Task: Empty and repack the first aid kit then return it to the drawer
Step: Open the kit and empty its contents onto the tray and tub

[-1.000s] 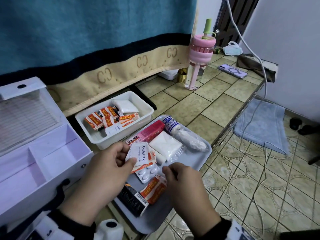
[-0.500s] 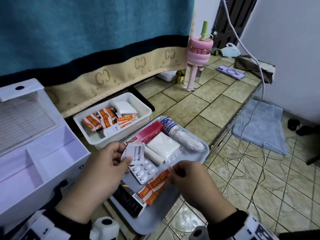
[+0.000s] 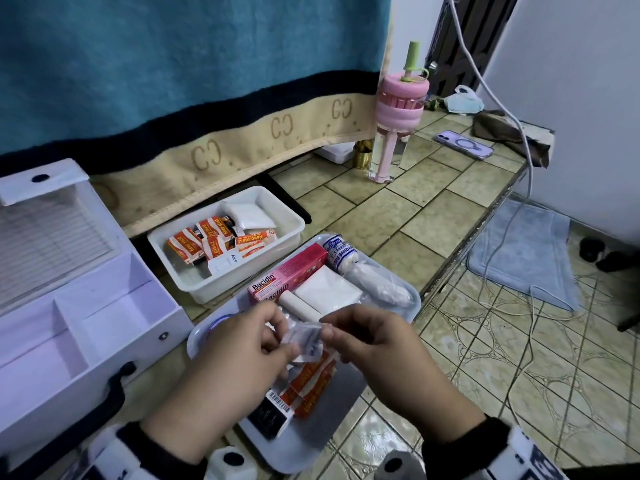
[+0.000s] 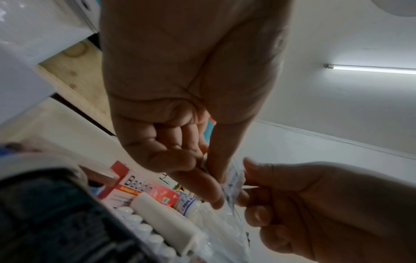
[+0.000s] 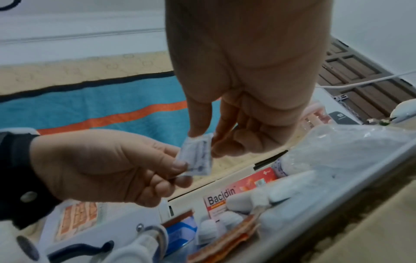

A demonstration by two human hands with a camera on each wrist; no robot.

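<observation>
Over the grey tray (image 3: 391, 282), both hands pinch one small white alcohol pad packet (image 3: 305, 340) (image 5: 198, 156) (image 4: 233, 183). My left hand (image 3: 287, 342) grips its lower left side between thumb and fingers. My right hand (image 3: 329, 332) pinches its top right edge. The white first aid kit box (image 3: 86, 323) stands open at the left, its compartments bare. On the tray lie a red Bacidin box (image 3: 287, 275), a white gauze pad (image 3: 327, 291), a crepe bandage roll (image 3: 346, 254), orange plaster packets (image 3: 308, 382) and a black box (image 3: 270, 415).
A white bin (image 3: 277, 209) behind the tray holds several orange plaster packets and white pads. A pink bottle (image 3: 398, 109) and a phone (image 3: 464, 143) sit further back on the tiled counter. The counter edge (image 3: 467, 237) drops off to the right; a cable hangs there.
My right hand let the orange plasters down onto the tray and came up to the packet in my left hand. Both hands now pinch it together.
</observation>
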